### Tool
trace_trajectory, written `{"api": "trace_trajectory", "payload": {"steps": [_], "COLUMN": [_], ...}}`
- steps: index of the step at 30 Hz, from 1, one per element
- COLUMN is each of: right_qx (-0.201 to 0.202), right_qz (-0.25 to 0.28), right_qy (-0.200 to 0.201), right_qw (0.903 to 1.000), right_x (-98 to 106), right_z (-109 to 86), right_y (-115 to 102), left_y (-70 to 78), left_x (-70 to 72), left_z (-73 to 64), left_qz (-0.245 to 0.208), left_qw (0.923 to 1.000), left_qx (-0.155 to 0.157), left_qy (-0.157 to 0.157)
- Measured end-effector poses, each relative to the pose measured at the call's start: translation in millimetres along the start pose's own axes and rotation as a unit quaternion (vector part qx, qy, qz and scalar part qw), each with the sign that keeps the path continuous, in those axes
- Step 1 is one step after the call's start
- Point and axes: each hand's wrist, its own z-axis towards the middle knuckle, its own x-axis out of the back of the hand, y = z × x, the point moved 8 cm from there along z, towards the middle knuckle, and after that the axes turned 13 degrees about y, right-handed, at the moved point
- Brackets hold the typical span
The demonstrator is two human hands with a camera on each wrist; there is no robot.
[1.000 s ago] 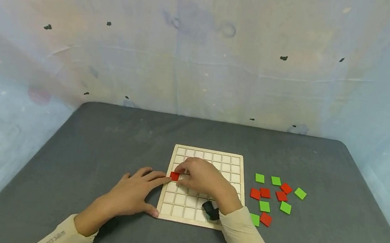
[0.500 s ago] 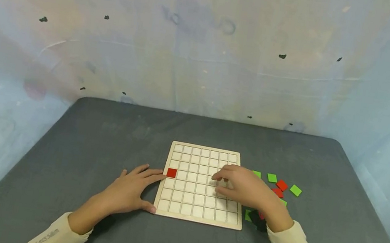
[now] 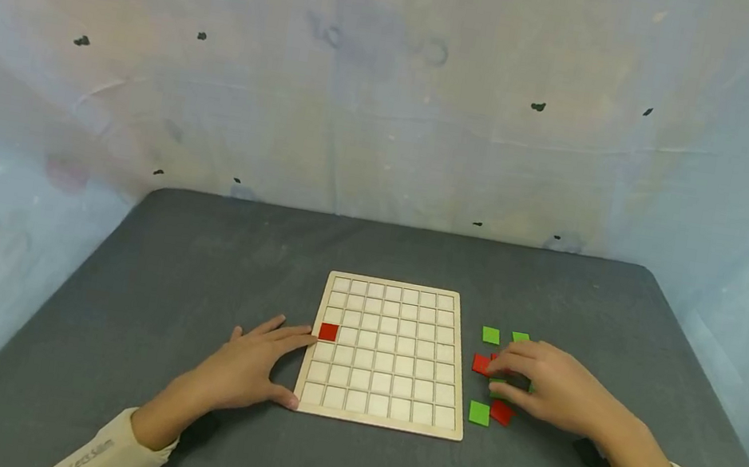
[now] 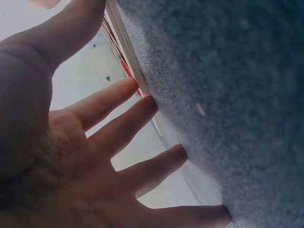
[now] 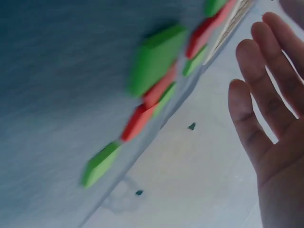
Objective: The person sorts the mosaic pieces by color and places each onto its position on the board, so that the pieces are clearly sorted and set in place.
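A pale wooden board [image 3: 394,345] with a grid of square recesses lies flat on the grey table. One red tile [image 3: 328,332] sits in a recess of its leftmost column. With fingers spread, my left hand [image 3: 238,370] touches the board's left edge; the left wrist view shows its fingertips [image 4: 151,102] down by that edge. My right hand [image 3: 551,385] hovers over loose tiles right of the board, fingers loosely bent, partly hiding them. Nothing is seen in its grasp. In the right wrist view, its fingers [image 5: 251,61] are apart from the green and red tiles [image 5: 159,57].
Near the board's right edge lie a green tile [image 3: 491,336], a red tile [image 3: 482,364], another green tile [image 3: 479,414] and a red tile [image 3: 501,412] touching it. A patterned cloth [image 3: 393,107] hangs behind the dark grey table [image 3: 235,245].
My right hand has let go of the red tile, which stays in its recess, and has moved right across the board to the loose tiles. The left hand keeps its place at the board's edge.
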Motion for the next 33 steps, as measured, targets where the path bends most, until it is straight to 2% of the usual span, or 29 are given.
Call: {"api": "trace_trajectory", "payload": {"steps": [5, 9, 23, 33], "right_qx": [-0.004, -0.012, -0.073, -0.090], "right_qz": [0.008, 0.021, 0.018, -0.010], "right_qy": [0.011, 0.008, -0.057, -0.074], "right_qw": [0.9999, 0.9997, 0.9955, 0.9932], "right_x": [0, -5, -17, -17], "right_z": [-24.8, -34.0, -34.9, -36.8], "right_y": [0, 0, 7, 11], "left_y": [0.2, 0.6, 1.6, 0.2], "left_x": [0.0, 1.2, -0.7, -2.1], "left_z": [-0.2, -0.2, -0.9, -0.2], "left_qz": [0.001, 0.002, 0.001, 0.004], "left_qw": [1.0000, 1.0000, 1.0000, 1.0000], "left_qx": [0.001, 0.000, 0.003, 0.001], "left_qy": [0.002, 0.001, 0.003, 0.001]}}
